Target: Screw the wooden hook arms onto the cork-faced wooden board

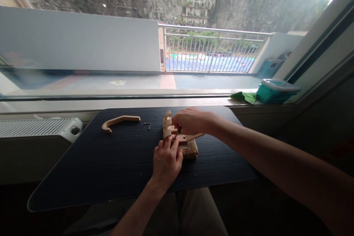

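Observation:
Light wooden pieces, one with a notched edge and a flat bar with a hole, lie against each other on a brown wrapped block. My left hand grips the near end of the notched piece, fingertips against the wood where the bar meets it. From above, my right hand curls its fingers round a small dark tool with a thin shaft, angled down towards that joint. Its exact kind is too small to tell, and my right hand hides part of the wood.
A hooked wooden piece lies at the left on the dark table, with small screws beside it. On the windowsill stand a teal box and a green cloth. A white radiator is at the left.

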Motion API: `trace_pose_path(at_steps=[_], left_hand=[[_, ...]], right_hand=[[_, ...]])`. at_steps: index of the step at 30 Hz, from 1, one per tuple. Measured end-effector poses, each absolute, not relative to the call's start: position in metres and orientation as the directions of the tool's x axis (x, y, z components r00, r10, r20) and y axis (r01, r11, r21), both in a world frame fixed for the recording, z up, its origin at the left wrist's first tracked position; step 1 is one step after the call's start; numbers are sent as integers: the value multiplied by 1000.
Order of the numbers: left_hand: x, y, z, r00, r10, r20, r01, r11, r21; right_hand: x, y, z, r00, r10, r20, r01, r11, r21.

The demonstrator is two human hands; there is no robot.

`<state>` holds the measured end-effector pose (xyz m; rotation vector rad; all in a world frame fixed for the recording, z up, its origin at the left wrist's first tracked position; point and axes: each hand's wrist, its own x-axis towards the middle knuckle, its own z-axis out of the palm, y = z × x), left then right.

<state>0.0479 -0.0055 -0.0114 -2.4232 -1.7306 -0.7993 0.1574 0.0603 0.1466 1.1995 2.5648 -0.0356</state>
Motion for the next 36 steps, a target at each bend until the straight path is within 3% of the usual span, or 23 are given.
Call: trace_pose_path(at_steps=[4,14,19,27,36], left_hand=[[48,-5,-12,232,870,435,897,-364,249],[47,-6,-10,235,877,419,897,-362,254],[47,-5,-11,238,876,420,893,-367,259],[47,-4,-14,237,874,423,891,-370,264],[48,-7,-13,236,870,433,898,-365,244]], right_hand=[[153,66,138,-669,698,-257,718,696,19],[147,77,134,-464,858,-221,862,495,109],[159,67,152,-524,784,-332,813,577,80],[161,66,136,-595,774,-218,770,626,123],[152,60,140,-528,818,-231,814,564,140]])
